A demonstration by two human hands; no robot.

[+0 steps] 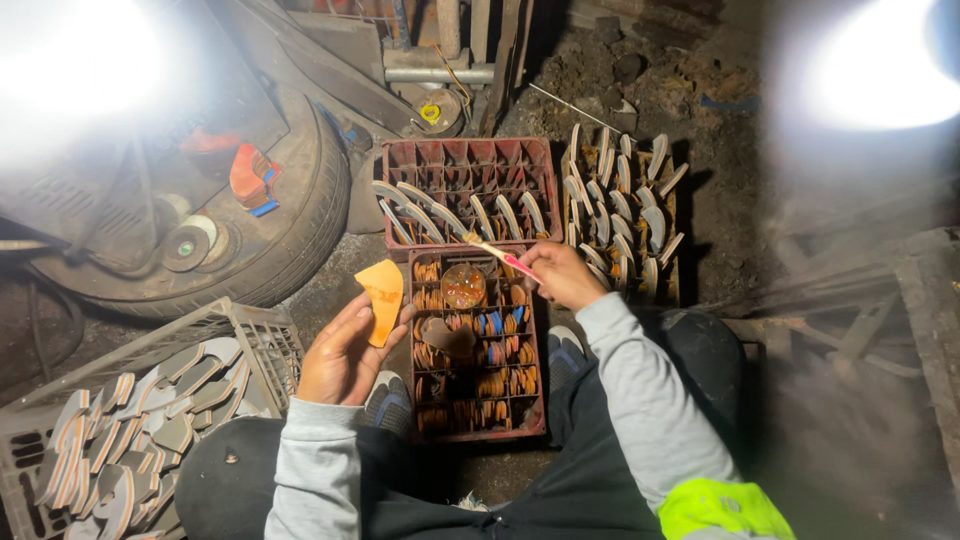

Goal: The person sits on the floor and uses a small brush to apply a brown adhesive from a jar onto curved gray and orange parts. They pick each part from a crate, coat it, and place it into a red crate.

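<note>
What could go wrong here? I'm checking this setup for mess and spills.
The open glue pot sits on top of the pieces in the red crate, so a knock could tip it. The right hand holds the brush over that crate and may drip. The left hand grips the orange piece by one end; it could slip.

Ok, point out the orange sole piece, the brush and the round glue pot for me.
orange sole piece (382, 296): head view, middle of its flat orange face.
brush (508, 260): head view, pink handle near the right hand.
round glue pot (463, 286): head view, centre of its amber contents.
</note>
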